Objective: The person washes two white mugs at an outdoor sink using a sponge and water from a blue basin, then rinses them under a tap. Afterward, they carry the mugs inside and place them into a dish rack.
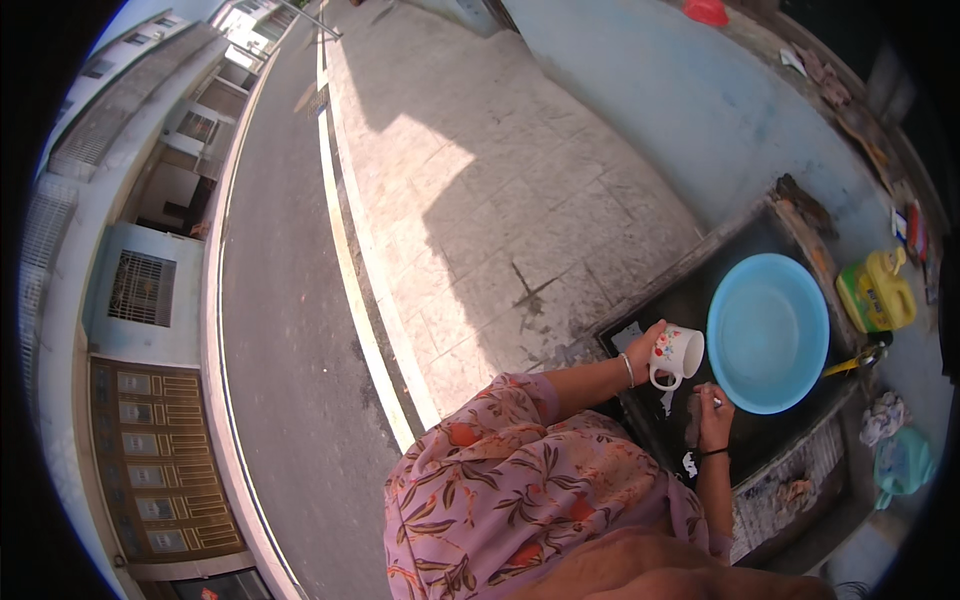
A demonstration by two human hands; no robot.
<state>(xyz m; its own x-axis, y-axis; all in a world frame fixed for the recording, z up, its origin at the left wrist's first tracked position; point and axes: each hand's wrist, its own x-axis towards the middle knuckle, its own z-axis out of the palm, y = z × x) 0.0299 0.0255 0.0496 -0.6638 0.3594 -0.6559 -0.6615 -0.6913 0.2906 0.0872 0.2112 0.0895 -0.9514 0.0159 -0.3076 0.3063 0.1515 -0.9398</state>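
Note:
My left hand (640,354) grips a white mug (673,352) with a red floral print. The mug is tipped on its side, its mouth towards the blue plastic basin (769,334) and its handle towards me. Close below the mug, my right hand (716,426) is closed around a small pale object (718,403), mostly hidden by the fingers. The basin rests in a dark stone sink (750,454) and seems to hold water, though how much I cannot tell.
A yellow jug (876,292) stands on the sink's right ledge near a tap with a yellow part (851,365). Beyond are a crumpled cloth (885,418) and a green plastic container (902,461). A ribbed washboard slab (791,480) adjoins the sink. A blue wall (645,82) rises behind.

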